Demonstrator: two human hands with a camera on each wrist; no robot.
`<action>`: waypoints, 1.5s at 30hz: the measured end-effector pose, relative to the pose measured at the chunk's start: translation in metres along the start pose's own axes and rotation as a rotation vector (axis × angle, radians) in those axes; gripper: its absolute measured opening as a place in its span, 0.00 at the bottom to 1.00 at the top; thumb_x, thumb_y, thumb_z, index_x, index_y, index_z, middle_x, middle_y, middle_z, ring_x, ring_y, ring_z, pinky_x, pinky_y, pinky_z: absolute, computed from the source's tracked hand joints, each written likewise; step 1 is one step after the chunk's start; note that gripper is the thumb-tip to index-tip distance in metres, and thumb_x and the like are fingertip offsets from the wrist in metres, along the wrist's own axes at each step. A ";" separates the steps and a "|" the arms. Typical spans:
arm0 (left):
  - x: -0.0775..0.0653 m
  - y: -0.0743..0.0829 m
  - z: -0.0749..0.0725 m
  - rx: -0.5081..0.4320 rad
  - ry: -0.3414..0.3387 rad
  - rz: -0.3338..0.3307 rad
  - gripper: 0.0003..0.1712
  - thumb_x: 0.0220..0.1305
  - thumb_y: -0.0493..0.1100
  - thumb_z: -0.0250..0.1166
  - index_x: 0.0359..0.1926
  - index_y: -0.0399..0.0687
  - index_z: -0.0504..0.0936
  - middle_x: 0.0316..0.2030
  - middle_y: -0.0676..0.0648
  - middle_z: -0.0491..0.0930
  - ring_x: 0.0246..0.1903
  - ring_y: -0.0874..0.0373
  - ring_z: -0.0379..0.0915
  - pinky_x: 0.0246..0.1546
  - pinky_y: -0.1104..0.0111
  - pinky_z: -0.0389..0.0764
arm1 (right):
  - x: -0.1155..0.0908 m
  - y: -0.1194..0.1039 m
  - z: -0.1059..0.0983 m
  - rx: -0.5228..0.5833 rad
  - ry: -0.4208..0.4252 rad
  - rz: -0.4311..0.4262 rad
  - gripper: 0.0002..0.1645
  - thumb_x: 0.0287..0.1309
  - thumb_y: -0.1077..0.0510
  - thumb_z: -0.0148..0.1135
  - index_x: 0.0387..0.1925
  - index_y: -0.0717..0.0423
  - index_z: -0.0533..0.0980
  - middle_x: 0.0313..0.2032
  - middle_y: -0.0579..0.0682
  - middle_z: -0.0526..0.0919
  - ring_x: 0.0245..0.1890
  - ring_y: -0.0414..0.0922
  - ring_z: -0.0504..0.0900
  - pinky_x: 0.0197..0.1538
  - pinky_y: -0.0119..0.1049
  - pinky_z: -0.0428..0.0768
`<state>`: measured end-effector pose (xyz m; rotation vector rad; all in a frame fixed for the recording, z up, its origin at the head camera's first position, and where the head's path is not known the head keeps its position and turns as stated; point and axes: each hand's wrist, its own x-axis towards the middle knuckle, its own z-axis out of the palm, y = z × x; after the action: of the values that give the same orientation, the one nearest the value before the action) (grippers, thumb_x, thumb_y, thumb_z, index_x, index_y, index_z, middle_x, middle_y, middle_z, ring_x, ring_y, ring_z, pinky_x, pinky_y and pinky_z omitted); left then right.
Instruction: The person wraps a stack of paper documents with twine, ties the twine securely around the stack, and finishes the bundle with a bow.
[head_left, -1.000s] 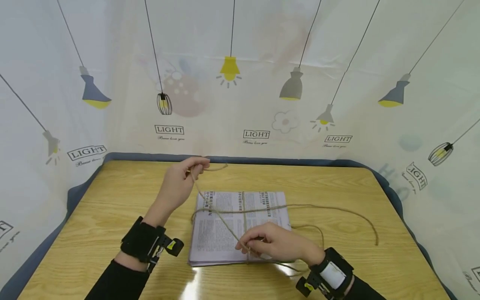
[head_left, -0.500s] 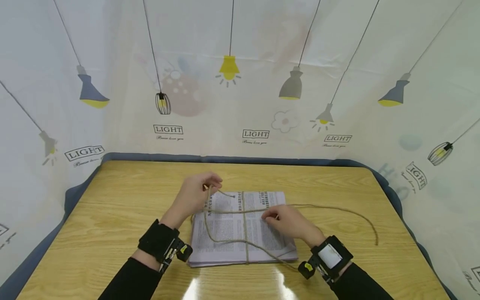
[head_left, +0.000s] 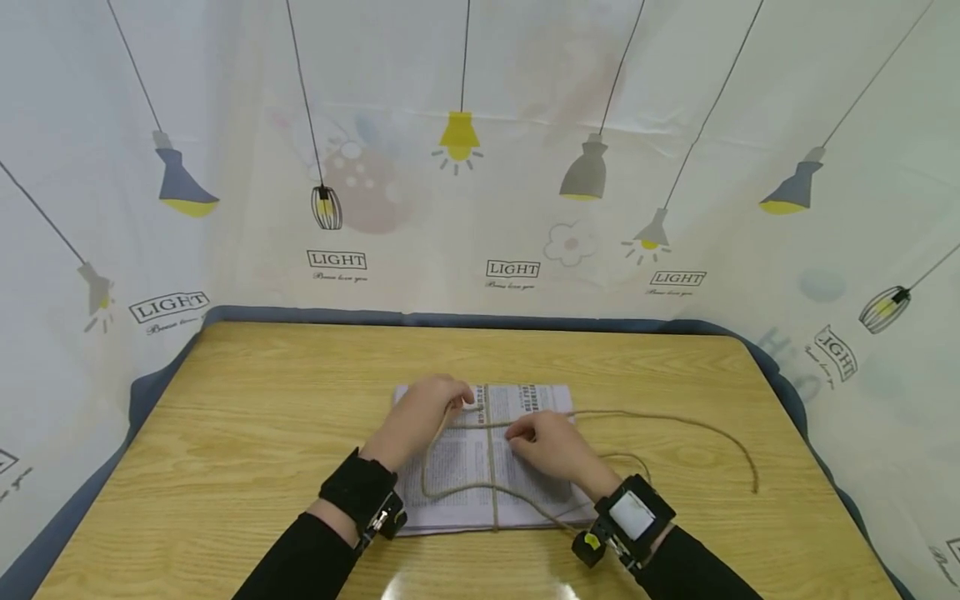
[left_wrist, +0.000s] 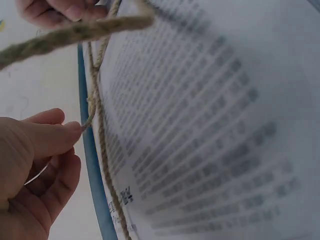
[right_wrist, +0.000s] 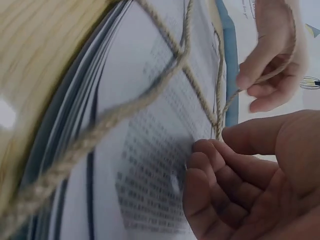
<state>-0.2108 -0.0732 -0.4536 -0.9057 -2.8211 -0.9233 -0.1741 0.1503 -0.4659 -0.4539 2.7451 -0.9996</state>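
A stack of folded newspapers [head_left: 457, 462] lies on the wooden table, with brown twine [head_left: 491, 471] crossing over it both ways. Over the far half of the stack, my left hand [head_left: 427, 408] pinches the twine near its free end, just beside the crossing. From those fingers the strand loops down and runs across the front of the papers. My right hand [head_left: 551, 446] rests low over the right half, thumb and forefinger pinching the cross strand close to the crossing [right_wrist: 217, 125]. Its other fingers curl in above the print.
A long loose tail of twine [head_left: 675, 417] trails rightward over the table [head_left: 750, 550], and a shorter loop [head_left: 633, 458] lies near the right wrist. Behind the table's far edge hangs a pale curtain [head_left: 420, 292] printed with lamps. Each wrist wears a strapped camera.
My left hand has come down and rightward from the far left, bringing the twine end to the crossing. The right hand has let go of the front strand and moved up to the cross strand.
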 end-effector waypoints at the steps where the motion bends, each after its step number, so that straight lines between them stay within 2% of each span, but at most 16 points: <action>1: 0.000 0.001 0.001 0.016 -0.013 -0.009 0.08 0.64 0.34 0.61 0.43 0.46 0.84 0.37 0.47 0.81 0.37 0.58 0.75 0.40 0.62 0.78 | 0.000 -0.001 0.000 0.009 -0.003 0.004 0.08 0.59 0.61 0.60 0.38 0.57 0.83 0.33 0.48 0.84 0.32 0.40 0.79 0.37 0.40 0.78; 6: -0.001 0.003 0.008 0.114 -0.062 -0.047 0.11 0.68 0.37 0.57 0.43 0.47 0.85 0.38 0.48 0.80 0.38 0.57 0.76 0.40 0.64 0.79 | -0.001 -0.007 0.002 0.075 -0.017 0.063 0.10 0.58 0.60 0.60 0.39 0.59 0.82 0.31 0.48 0.84 0.29 0.39 0.78 0.33 0.37 0.77; 10: -0.001 0.003 0.012 0.206 -0.075 -0.029 0.12 0.67 0.36 0.57 0.45 0.48 0.85 0.39 0.47 0.80 0.38 0.57 0.76 0.39 0.64 0.79 | -0.002 -0.011 0.003 0.124 -0.025 0.131 0.10 0.58 0.60 0.60 0.39 0.60 0.82 0.27 0.47 0.84 0.26 0.38 0.78 0.30 0.36 0.76; 13: 0.000 0.003 0.011 0.239 -0.080 -0.021 0.13 0.65 0.34 0.59 0.46 0.49 0.85 0.37 0.47 0.76 0.36 0.58 0.72 0.37 0.64 0.77 | -0.002 -0.013 0.004 0.150 -0.021 0.159 0.11 0.58 0.60 0.60 0.40 0.61 0.82 0.26 0.47 0.85 0.26 0.38 0.79 0.31 0.35 0.76; 16: 0.001 0.004 0.009 0.265 -0.094 -0.011 0.14 0.64 0.32 0.60 0.46 0.50 0.85 0.37 0.48 0.73 0.34 0.59 0.67 0.35 0.64 0.75 | -0.001 -0.014 0.006 0.248 -0.031 0.192 0.13 0.60 0.60 0.59 0.44 0.62 0.81 0.30 0.49 0.86 0.29 0.40 0.81 0.32 0.35 0.77; 19: 0.003 0.006 0.009 0.283 -0.123 0.003 0.14 0.64 0.32 0.60 0.45 0.51 0.85 0.36 0.48 0.71 0.32 0.59 0.66 0.34 0.65 0.74 | 0.000 -0.015 0.009 0.406 -0.057 0.256 0.15 0.62 0.61 0.57 0.49 0.63 0.79 0.34 0.51 0.87 0.32 0.43 0.82 0.33 0.36 0.78; 23: 0.004 0.007 0.010 0.234 -0.193 -0.011 0.14 0.66 0.34 0.58 0.47 0.53 0.84 0.36 0.50 0.69 0.30 0.60 0.65 0.33 0.67 0.71 | 0.000 -0.014 0.011 0.533 -0.077 0.324 0.16 0.63 0.61 0.55 0.51 0.63 0.77 0.36 0.53 0.86 0.32 0.45 0.82 0.30 0.37 0.79; 27: 0.002 0.007 0.009 0.190 -0.242 -0.038 0.13 0.69 0.37 0.56 0.50 0.54 0.81 0.35 0.51 0.68 0.29 0.58 0.64 0.31 0.67 0.68 | 0.000 -0.012 0.012 0.588 -0.089 0.350 0.16 0.63 0.60 0.55 0.51 0.63 0.77 0.37 0.54 0.86 0.30 0.43 0.82 0.28 0.34 0.77; 32: 0.001 0.007 0.006 0.213 -0.276 -0.060 0.14 0.70 0.38 0.55 0.52 0.56 0.79 0.37 0.50 0.72 0.32 0.57 0.66 0.34 0.65 0.71 | -0.001 -0.013 0.011 0.620 -0.099 0.366 0.16 0.65 0.59 0.54 0.51 0.62 0.76 0.37 0.55 0.86 0.25 0.42 0.80 0.23 0.33 0.72; 37: 0.004 0.007 0.006 0.250 -0.273 -0.067 0.14 0.67 0.36 0.58 0.49 0.55 0.81 0.42 0.50 0.78 0.42 0.56 0.74 0.45 0.61 0.77 | -0.001 -0.013 0.010 0.651 -0.095 0.374 0.16 0.65 0.60 0.53 0.50 0.63 0.77 0.36 0.55 0.86 0.23 0.41 0.80 0.21 0.32 0.71; 43: 0.009 0.007 0.013 0.163 -0.274 -0.061 0.13 0.67 0.36 0.57 0.46 0.54 0.84 0.40 0.53 0.79 0.42 0.58 0.74 0.47 0.60 0.76 | -0.002 -0.012 0.011 0.724 -0.117 0.396 0.17 0.65 0.61 0.51 0.52 0.65 0.75 0.32 0.54 0.85 0.19 0.38 0.77 0.20 0.31 0.72; 45: 0.009 0.008 0.016 0.138 -0.266 -0.054 0.12 0.67 0.38 0.57 0.45 0.54 0.84 0.39 0.54 0.80 0.42 0.59 0.75 0.47 0.60 0.76 | -0.001 -0.014 0.013 0.715 -0.113 0.404 0.17 0.65 0.60 0.51 0.51 0.65 0.75 0.29 0.53 0.85 0.17 0.37 0.75 0.19 0.30 0.72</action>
<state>-0.2122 -0.0548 -0.4604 -1.0073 -3.0982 -0.6447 -0.1665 0.1331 -0.4669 0.1502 2.0489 -1.6372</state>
